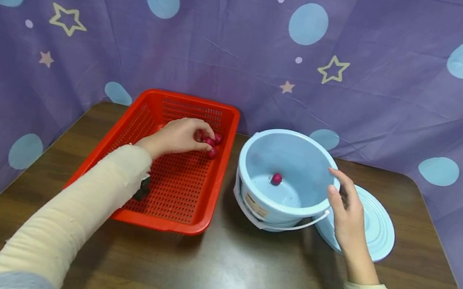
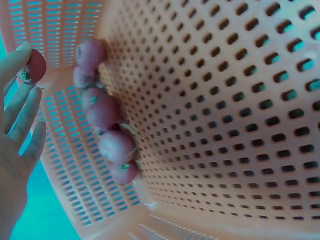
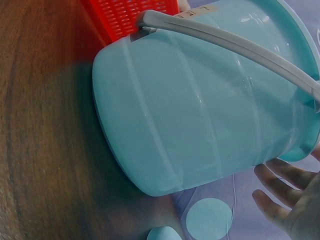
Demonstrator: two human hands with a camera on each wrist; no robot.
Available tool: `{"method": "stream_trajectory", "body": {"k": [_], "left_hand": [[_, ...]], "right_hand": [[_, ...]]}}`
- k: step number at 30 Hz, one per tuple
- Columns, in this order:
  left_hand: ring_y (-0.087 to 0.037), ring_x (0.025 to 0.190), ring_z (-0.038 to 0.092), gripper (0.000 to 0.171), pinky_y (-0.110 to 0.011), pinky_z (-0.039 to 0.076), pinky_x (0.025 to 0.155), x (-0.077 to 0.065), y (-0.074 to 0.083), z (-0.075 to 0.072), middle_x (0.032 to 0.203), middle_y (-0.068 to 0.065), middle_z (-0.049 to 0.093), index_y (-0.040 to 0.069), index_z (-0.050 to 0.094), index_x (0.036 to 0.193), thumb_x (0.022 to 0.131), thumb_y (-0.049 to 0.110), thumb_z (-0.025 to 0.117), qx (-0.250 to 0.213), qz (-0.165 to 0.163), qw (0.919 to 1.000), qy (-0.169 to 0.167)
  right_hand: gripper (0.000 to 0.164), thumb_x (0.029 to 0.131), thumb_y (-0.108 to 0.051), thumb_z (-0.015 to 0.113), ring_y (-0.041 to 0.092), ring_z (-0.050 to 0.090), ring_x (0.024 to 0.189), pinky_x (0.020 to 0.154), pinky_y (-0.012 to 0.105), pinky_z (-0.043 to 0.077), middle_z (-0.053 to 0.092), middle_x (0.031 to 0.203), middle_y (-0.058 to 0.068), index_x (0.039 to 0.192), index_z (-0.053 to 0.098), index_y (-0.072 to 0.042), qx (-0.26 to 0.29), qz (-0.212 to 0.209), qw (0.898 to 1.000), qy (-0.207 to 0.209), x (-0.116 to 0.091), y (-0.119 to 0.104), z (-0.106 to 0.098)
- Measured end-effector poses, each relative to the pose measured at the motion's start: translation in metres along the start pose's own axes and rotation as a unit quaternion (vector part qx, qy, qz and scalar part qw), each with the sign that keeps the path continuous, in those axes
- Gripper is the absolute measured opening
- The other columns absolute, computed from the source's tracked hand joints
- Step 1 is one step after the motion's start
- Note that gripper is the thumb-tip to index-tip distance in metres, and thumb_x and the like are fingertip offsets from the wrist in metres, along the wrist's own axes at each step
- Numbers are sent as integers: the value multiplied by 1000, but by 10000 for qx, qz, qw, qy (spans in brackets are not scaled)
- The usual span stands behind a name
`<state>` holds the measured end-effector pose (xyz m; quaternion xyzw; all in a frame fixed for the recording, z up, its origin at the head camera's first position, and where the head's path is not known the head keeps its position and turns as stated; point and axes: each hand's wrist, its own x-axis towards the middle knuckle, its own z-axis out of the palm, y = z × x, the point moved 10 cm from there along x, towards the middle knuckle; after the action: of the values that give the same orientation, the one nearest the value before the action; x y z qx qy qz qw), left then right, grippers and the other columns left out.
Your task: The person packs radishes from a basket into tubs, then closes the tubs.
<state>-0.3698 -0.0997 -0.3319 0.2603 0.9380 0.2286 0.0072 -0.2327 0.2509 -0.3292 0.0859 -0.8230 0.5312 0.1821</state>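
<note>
Head: left hand (image 1: 179, 135) in the red basket (image 1: 202, 226) at left; right hand (image 1: 348, 214), fingers loosely spread, against the right rim of the blue bucket (image 1: 301, 172), probably steadying it. Left wrist: fingertips pinch one radish (image 2: 37, 66), small enough for that. Right wrist: bucket on the desk (image 3: 40, 135).

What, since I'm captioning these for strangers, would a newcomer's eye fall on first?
Probably the bright red basket, left of centre in the head view, where the left hand pinches a round reddish vegetable. Next, the pale blue bucket just to its right, with a lone reddish vegetable at the bottom and the right hand at its rim. Behind everything hangs a purple curtain dotted with stars and blue ovals.
</note>
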Motion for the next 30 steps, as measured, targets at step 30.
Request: {"method": "stream_trajectory", "body": {"k": [30], "left_hand": [[-15, 82, 57, 22, -31, 47, 67, 9, 109, -45, 89, 9, 63, 26, 72, 104, 86, 37, 78, -897, 981, 9882, 754]], "right_hand": [[40, 103, -15, 50, 2, 45, 126, 100, 15, 34, 50, 144, 11, 142, 51, -6, 84, 22, 10000, 25, -1, 0, 0]]}}
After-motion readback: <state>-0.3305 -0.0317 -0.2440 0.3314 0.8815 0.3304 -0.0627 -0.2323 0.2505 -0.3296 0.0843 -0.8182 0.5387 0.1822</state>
